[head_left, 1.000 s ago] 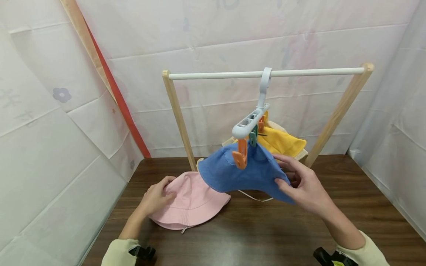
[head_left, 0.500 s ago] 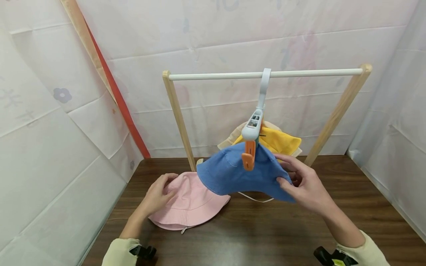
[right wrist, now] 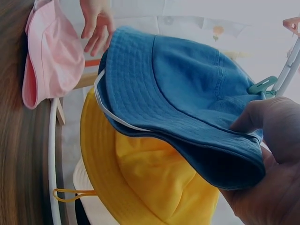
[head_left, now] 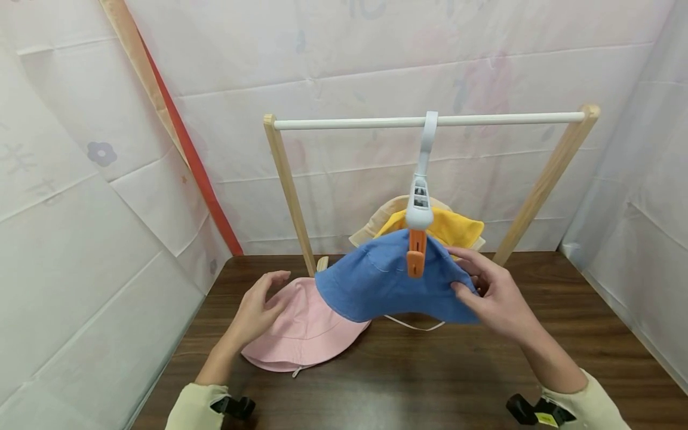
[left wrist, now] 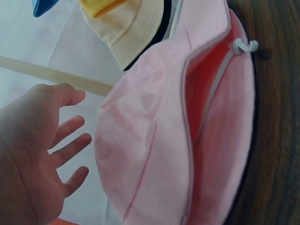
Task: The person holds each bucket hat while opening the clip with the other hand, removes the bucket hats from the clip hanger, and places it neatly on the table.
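Note:
My right hand point(head_left: 497, 295) pinches the right side of a blue bucket hat point(head_left: 371, 283), thumb in front and fingers behind. That hat hangs from a pale grey clip hanger point(head_left: 420, 209); a green clip point(right wrist: 263, 85) grips its crown in the right wrist view. An orange clip point(head_left: 416, 257) dangles in front of the hat in the head view. A pink bucket hat point(head_left: 306, 334) rests on the table, partly behind the blue one. Beside its crown is my left hand point(left wrist: 33, 154), fingers spread and apart from the fabric in the left wrist view.
Behind the blue hat hang a yellow hat point(head_left: 457, 228) and a cream hat point(head_left: 368, 232). The hanger hooks over the white bar point(head_left: 344, 124) of a wooden-legged rack point(head_left: 287, 191). Pale sheets surround the brown table point(head_left: 387, 382).
The hanger has swivelled, its near end swinging right until it points towards me. The green clip has gone out of sight in the head view. My left hand has drawn off the pink hat slightly.

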A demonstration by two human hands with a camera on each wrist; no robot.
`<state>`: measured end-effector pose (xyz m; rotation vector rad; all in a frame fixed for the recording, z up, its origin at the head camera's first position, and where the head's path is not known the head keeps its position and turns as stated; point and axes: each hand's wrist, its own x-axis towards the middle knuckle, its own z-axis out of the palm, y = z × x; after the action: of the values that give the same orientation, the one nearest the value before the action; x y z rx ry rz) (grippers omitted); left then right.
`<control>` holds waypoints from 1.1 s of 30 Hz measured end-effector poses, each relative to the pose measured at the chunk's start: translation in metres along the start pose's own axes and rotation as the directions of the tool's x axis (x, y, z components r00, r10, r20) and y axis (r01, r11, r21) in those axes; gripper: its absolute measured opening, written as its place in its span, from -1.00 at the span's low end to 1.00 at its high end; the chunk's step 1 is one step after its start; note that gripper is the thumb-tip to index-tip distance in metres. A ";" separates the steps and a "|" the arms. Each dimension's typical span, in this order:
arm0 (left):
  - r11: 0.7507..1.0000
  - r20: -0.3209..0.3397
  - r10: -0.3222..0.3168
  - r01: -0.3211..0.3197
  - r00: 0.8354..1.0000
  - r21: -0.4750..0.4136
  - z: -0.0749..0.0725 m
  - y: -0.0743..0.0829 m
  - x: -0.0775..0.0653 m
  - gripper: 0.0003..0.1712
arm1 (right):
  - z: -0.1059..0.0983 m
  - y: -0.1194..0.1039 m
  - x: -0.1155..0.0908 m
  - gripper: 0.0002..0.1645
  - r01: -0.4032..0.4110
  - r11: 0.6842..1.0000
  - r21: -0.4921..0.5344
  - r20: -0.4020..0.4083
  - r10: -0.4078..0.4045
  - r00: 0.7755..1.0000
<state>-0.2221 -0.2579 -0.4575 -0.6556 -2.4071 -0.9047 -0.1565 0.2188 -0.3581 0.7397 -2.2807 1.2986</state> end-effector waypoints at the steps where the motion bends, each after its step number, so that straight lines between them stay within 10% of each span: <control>1: 1.000 -0.010 0.006 -0.006 1.000 -0.008 0.000 0.002 0.001 -0.45 | 0.000 0.001 0.001 -0.26 0.002 1.000 0.004 -0.001 -0.002 1.000; 18: 0.990 -0.120 0.043 -0.059 0.992 -0.129 0.000 0.028 0.014 -0.50 | -0.003 0.023 0.007 -0.23 0.047 0.992 0.116 -0.031 -0.044 0.999; 33: 0.979 -0.052 0.052 -0.061 0.997 -0.195 -0.003 0.048 0.021 -0.57 | -0.008 0.030 0.005 -0.36 -0.011 0.990 0.139 -0.013 0.012 1.000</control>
<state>-0.2092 -0.2226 -0.4210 -0.7626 -2.2650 -1.1313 -0.1782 0.2377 -0.3711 0.7619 -2.2038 1.4749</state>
